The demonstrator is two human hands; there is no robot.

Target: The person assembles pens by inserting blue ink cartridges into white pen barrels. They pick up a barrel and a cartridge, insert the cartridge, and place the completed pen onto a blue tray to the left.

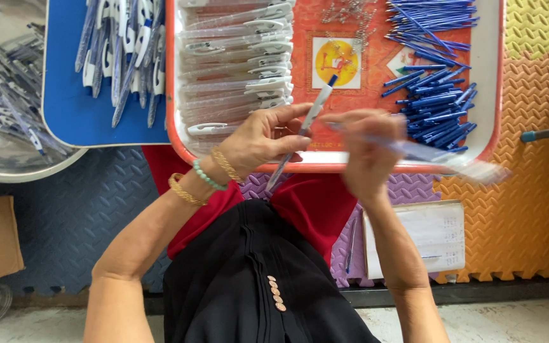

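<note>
1. The left hand [263, 136] was closed on a pen [301, 130], pinched between thumb and fingers near mid-barrel. The pen stood slanted over the near rim of the red tray [492, 136], blue tip toward the tray's middle, rear end down toward the lap.
2. The right hand [368, 149] was curled around a clear pen barrel [427, 152] that stuck out to the right over the tray's near edge. Heavy motion blur; the grip looked closed, but the finger placement could not be made out.
3. Handling, judged: the pen looked light, stiff and thin, with smooth plastic likely to slip or roll between the fingers. A pinch at mid-barrel seemed the steadiest hold, leaving both ends free.
4. Around the hands: clear barrels with white clips [236, 60] stacked at the tray's left, blue refills [436, 101] heaped at its right, small metal springs [351, 13] at the far edge. A blue tray [65, 108] to the left carried assembled pens [125, 54], and a metal bowl [7, 162] held more.
5. Hidden or unclear: the right hand's fingertips and the barrel's far end were smeared. The bowl and both trays were cut off at the top. A paper pad [436, 235] lay on the foam mat [522, 190], its writing illegible.
</note>
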